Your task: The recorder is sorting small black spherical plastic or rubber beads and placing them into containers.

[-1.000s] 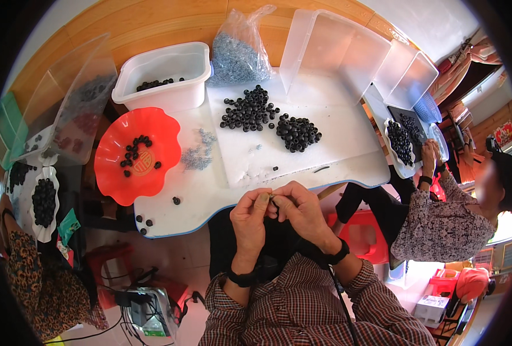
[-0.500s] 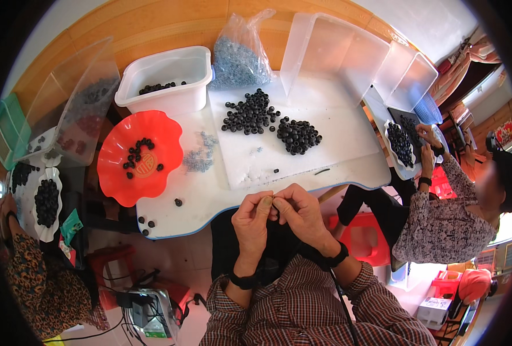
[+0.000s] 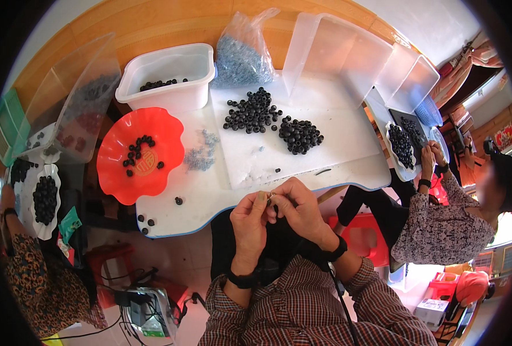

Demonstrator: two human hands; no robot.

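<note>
My left hand [image 3: 251, 218] and my right hand [image 3: 296, 210] meet just off the table's front edge, fingertips pinched together. Between them a small dark bit [image 3: 271, 201] shows, mostly covered by the fingers; its kind is too small to tell. Beyond the hands, black round beads lie on a white foam sheet [image 3: 238, 167] in two heaps: a looser left heap [image 3: 253, 112] and a tighter right heap [image 3: 300, 136]. One single bead [image 3: 278, 170] sits closer to my hands. At the left, a red scalloped bowl [image 3: 166, 135] holds several black beads.
Behind the bowl stands a white tub [image 3: 181, 98] with beads inside. Beside it are a bag of bluish bits [image 3: 241, 63] and a clear plastic bin [image 3: 325, 52]. Loose bluish bits [image 3: 203, 153] and a few beads [image 3: 179, 200] dot the white table. Other people [image 3: 446, 225] work on both sides.
My fingers have shifted slightly, the right hand rising a little, and a dark bit now shows between them. The co-worker's hands at the right have moved lower. The heaps look unchanged.
</note>
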